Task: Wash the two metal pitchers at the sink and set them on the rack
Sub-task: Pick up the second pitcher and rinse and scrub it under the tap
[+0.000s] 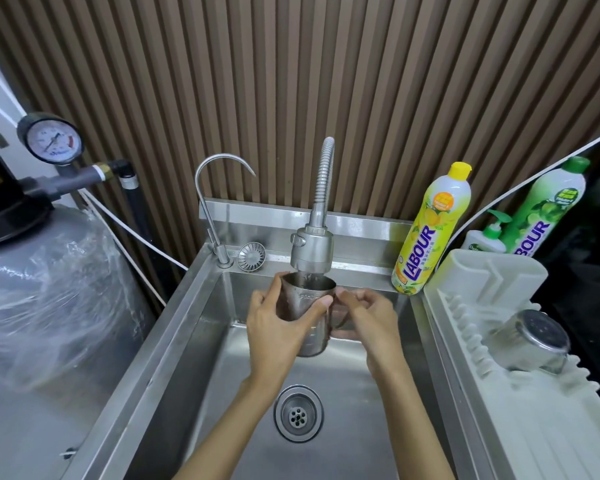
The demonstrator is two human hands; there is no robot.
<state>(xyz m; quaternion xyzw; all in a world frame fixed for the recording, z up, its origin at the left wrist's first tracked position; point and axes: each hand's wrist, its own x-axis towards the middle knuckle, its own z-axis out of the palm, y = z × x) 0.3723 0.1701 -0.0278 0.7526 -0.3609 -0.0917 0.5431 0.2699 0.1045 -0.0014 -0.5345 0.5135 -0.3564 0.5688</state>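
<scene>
A pitcher is held under the tap, over the sink. A second pitcher is laid on the rack rightward.

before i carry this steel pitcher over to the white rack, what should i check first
1. Grip: left hand holds the shiny steel pitcher by the body, right hand grips its handle: ok.
2. Pitcher sits under the grey sprayer tap head, above the steel sink: ok.
3. Water running: cannot tell.
4. Pitcher's inside rinsed clean: cannot tell.
5. Bare room on the white plastic rack beside the second metal pitcher: ok.
6. The round drain is unblocked: ok.
</scene>
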